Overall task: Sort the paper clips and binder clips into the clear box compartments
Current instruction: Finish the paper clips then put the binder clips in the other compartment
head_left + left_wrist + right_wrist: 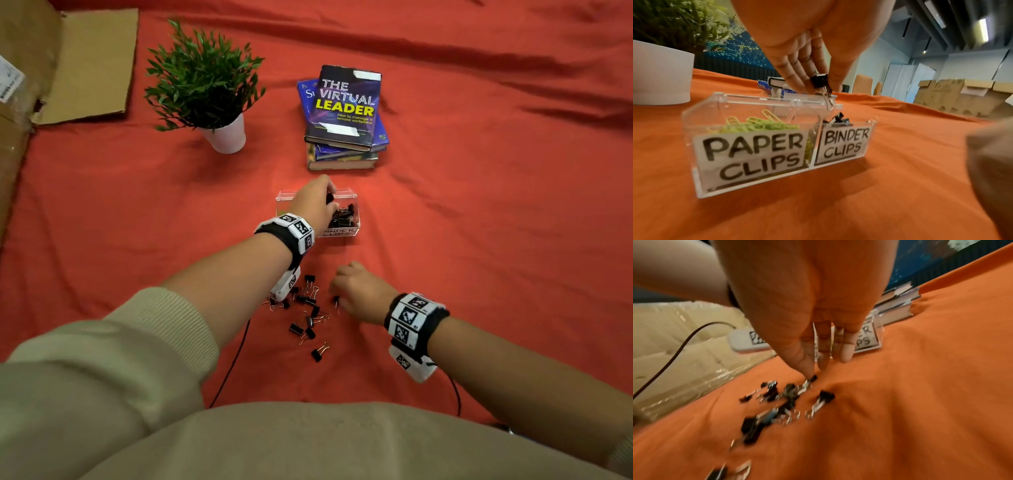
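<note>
In the head view, a red cloth covers the table. The clear box stands near the middle of the table. The left hand is above the box, and its fingers pinch one black binder clip over the right compartment, where more binder clips lie. The right hand is nearer to the front edge of the table, with curled fingers, at the right side of a loose pile of binder clips on the cloth. One small clip is at its fingertips. Toward the far edge stand a potted plant and a stack of books. A cardboard sheet lies at the far left corner.

In the left wrist view, the fingers and the thumb hold the black binder clip with its wire handles hanging down, just above the rear rim of the box. The left compartment, labelled PAPER CLIPS, contains green paper clips. The right compartment, labelled BINDER CLIPS, contains black clips.

In the right wrist view, which is blurred, the fingers point down to the pile. The tip of one finger touches a small black clip. I cannot tell if the clip is already gripped. The box label shows behind the hand, with the books further behind.
</note>
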The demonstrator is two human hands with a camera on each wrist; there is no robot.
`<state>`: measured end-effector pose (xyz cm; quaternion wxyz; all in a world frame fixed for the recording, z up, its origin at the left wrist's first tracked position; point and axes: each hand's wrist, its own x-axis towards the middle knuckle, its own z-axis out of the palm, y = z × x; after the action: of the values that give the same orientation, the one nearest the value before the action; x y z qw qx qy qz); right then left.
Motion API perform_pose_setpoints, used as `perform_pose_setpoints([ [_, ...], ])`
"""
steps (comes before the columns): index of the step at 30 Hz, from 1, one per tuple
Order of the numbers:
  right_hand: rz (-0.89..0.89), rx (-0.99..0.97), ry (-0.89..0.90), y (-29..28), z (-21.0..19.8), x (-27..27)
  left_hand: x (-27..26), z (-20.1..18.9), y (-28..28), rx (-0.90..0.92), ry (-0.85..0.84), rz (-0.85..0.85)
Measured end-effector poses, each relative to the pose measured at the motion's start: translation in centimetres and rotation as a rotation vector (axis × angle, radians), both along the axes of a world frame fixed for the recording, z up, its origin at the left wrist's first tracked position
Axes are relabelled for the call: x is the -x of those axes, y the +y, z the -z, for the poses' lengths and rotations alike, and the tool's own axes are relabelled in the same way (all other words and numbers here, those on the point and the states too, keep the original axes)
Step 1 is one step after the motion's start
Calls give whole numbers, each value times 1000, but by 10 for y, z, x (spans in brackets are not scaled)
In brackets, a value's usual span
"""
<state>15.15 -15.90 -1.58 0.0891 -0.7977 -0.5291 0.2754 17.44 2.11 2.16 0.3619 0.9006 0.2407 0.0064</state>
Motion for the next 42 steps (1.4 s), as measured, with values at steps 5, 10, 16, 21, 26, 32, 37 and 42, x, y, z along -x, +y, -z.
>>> perform_pose_setpoints([
  [5,-76,35,-28,-12,17,14,6,17,-5,-149,81,70],
  [10,-64,81,-45,-17,18,12,27,16,2,-257,-10,226],
  [16,145,22,144,-1,9,3,104,25,8,-195,53,239],
  [21,143,-46,143,38,5,5,157,53,1,-169,296,383],
  [26,23,53,81,52,16,7,161,58,-8,-199,287,398],
  [32,94,47,39,43,18,6,166,60,-7,-243,268,368],
  [37,244,5,119,39,16,9,172,57,-6,-245,223,379],
  [42,499,-227,81,49,-12,-12,181,49,7,-121,95,200],
])
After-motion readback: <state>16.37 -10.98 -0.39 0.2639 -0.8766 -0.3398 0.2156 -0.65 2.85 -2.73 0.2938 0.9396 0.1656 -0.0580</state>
